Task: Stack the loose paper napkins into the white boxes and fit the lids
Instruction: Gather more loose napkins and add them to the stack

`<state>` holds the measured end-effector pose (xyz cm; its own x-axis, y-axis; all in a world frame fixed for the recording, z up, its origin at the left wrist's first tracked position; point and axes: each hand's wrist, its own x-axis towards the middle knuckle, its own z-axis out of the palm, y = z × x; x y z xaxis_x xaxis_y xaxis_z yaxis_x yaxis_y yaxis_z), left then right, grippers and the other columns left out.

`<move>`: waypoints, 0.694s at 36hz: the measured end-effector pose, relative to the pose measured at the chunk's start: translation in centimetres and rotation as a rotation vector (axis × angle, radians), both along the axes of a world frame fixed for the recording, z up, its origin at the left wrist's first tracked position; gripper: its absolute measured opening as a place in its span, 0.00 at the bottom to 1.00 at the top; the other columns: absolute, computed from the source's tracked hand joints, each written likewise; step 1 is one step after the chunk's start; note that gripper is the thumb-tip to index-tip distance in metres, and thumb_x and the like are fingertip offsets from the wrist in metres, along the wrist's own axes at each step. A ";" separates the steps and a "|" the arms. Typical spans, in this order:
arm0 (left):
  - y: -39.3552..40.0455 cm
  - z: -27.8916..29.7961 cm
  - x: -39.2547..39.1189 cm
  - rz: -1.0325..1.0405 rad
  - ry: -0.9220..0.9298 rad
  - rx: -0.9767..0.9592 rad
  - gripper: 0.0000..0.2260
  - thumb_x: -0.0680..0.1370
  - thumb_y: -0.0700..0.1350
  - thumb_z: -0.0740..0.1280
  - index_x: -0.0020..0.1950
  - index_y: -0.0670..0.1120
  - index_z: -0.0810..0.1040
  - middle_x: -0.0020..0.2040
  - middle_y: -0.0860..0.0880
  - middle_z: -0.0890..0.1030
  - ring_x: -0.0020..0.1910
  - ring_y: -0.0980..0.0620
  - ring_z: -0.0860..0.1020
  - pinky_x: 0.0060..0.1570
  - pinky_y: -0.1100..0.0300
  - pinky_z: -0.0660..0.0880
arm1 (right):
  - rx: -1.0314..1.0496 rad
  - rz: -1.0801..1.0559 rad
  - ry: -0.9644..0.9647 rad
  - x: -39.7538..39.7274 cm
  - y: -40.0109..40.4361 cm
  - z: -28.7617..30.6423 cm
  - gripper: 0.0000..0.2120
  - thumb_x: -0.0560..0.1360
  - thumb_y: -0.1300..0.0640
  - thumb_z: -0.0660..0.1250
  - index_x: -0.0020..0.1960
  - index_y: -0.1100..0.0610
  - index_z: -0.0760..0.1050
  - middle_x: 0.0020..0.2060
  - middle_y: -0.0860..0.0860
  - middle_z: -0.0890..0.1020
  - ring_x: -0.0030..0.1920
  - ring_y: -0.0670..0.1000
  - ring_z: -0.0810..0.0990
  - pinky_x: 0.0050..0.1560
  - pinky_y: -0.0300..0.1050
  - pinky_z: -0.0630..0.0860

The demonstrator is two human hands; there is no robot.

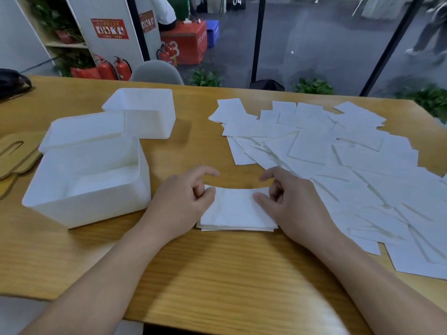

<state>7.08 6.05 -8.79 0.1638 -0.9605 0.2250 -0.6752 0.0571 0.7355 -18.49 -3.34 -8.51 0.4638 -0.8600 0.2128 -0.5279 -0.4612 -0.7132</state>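
1. Small napkin stack (238, 210) lies flat on the table (217, 274), near the front edge, midway between both hands; its near edges sit roughly flush.
2. Left hand (183, 199) on the stack's left edge, grip clamped: thumb on top, curled fingers at the far left corner.
3. Right hand (290, 201) on the right edge, grip likewise clamped on the stack, thumb pressing its top, fingers curled at the far right corner.
4. Nearest white box (87, 182) stands open just left of the left hand, with some white napkins low inside.
5. Two more white boxes behind it: a shallow-looking one (84, 129) touching its far rim, another open one (145, 112) further back.
6. Loose napkins (326, 153) spread overlapping across the right half of the table, reaching its right edge.
7. Wooden lids (14, 153) lie at the left edge.
8. Bare wood in front of the stack, between the forearms.
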 end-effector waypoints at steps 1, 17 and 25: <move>0.0 -0.1 0.1 0.003 -0.046 0.025 0.12 0.84 0.48 0.70 0.65 0.63 0.80 0.32 0.54 0.77 0.32 0.54 0.77 0.39 0.66 0.74 | -0.011 -0.001 0.020 0.0 0.0 -0.1 0.11 0.79 0.47 0.77 0.58 0.40 0.78 0.37 0.44 0.80 0.37 0.46 0.79 0.39 0.44 0.77; -5.7 0.8 -0.2 0.013 -0.047 0.037 0.02 0.84 0.54 0.72 0.53 0.60 0.84 0.38 0.57 0.83 0.37 0.55 0.80 0.39 0.56 0.78 | -0.263 0.004 0.210 4.5 -5.9 1.7 0.11 0.81 0.45 0.74 0.59 0.49 0.87 0.49 0.43 0.80 0.46 0.44 0.76 0.44 0.42 0.71; -5.2 -0.9 0.4 -0.019 -0.047 0.008 0.02 0.84 0.51 0.73 0.53 0.59 0.85 0.36 0.55 0.82 0.34 0.51 0.79 0.35 0.65 0.73 | -0.280 -0.024 0.324 6.8 -7.0 0.7 0.06 0.83 0.54 0.71 0.51 0.51 0.87 0.49 0.45 0.82 0.50 0.49 0.80 0.50 0.45 0.76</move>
